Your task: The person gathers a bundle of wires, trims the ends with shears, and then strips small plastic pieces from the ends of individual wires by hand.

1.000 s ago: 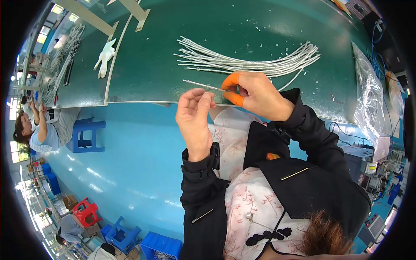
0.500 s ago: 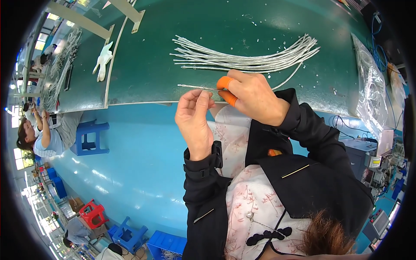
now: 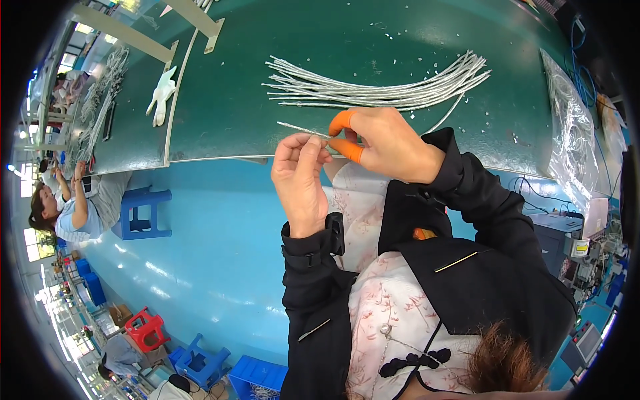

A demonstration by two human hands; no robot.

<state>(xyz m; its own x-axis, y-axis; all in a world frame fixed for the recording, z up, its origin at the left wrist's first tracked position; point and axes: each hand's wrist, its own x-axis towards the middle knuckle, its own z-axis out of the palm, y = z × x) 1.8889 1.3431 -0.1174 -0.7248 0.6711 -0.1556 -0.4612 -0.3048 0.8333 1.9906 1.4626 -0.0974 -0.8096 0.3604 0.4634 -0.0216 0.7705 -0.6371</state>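
The right hand had shifted slightly left, and the tip of the single silver strand had tilted nearer the silver bundle. Strand: on the bundle's near side. Left hand: thumb and forefinger pinched on the strand. Right hand: two orange-covered fingers curled at it; grip could not be told. White glove: lay left of the bundle. Clear bag: lay right of it.

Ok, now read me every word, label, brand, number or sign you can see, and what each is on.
No text can be read.
Yellow-and-white label on equipment at right: too small to read.
Dark panel at lower right: too small to tell any markings.
Silvery strand between the hands: no writing visible.
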